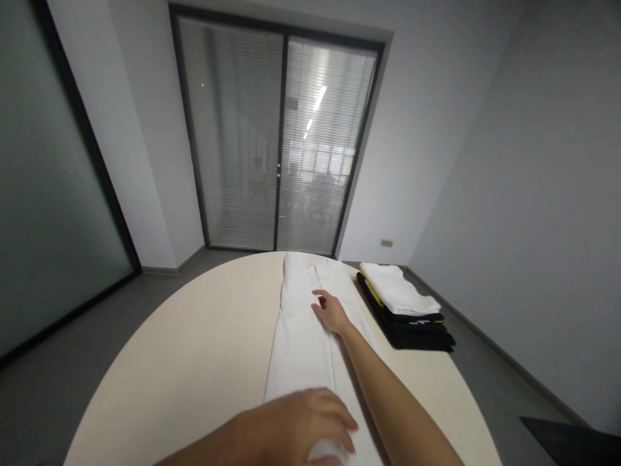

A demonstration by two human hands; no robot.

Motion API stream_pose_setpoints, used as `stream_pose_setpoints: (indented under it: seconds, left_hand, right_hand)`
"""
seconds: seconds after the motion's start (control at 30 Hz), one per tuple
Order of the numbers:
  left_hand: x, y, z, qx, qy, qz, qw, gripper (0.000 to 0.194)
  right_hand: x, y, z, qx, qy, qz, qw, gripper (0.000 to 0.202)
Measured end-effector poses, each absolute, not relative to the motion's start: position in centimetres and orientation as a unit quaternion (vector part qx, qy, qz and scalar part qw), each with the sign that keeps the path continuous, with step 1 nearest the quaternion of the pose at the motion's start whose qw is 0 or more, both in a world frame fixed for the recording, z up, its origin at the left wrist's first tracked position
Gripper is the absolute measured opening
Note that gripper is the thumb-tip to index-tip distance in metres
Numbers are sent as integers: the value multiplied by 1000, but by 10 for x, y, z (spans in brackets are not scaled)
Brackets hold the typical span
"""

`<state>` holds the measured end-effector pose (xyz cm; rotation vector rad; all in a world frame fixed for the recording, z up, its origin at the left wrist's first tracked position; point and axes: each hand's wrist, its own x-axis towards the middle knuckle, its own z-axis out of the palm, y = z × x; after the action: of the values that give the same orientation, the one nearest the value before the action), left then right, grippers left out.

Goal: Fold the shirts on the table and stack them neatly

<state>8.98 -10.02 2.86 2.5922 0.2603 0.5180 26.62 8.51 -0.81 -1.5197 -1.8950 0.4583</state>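
Observation:
A white garment, folded into a long strip with a seam or fold line down it, lies on the round table from the near edge to the far edge. Close to me, my left hand is slightly blurred, its fingers curled round a bunched bit of the white cloth. Farther up the strip, my right hand rests on or just over the garment with thumb and forefinger apart. A small dark red patch shows between those fingers; I cannot tell what it is.
A stack of folded clothes, black and yellow with a white piece on top, stands at the table's right edge. The pale round table curves away on both sides. Behind it are glass doors with blinds. A dark object sits lower right.

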Motion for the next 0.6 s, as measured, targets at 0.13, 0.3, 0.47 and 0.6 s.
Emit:
stream_pose_setpoints:
  seconds: [0.13, 0.3, 0.47, 0.6]
  left_hand:
    - [74, -88, 40, 914, 306, 197, 178, 37]
    - [66, -87, 24, 883, 425, 98, 175, 72]
    - [69, -89, 27, 883, 431, 95, 159, 73]
    - [67, -73, 29, 866, 465, 147, 111, 60]
  right_hand:
    - [266, 71, -7, -578, -725, 182, 326, 41]
    - [266, 51, -6, -590, -723, 174, 314, 43]
    - [265, 45, -4, -611, -718, 167, 288, 42]
    - [258, 55, 5, -655, -697, 161, 246, 42]
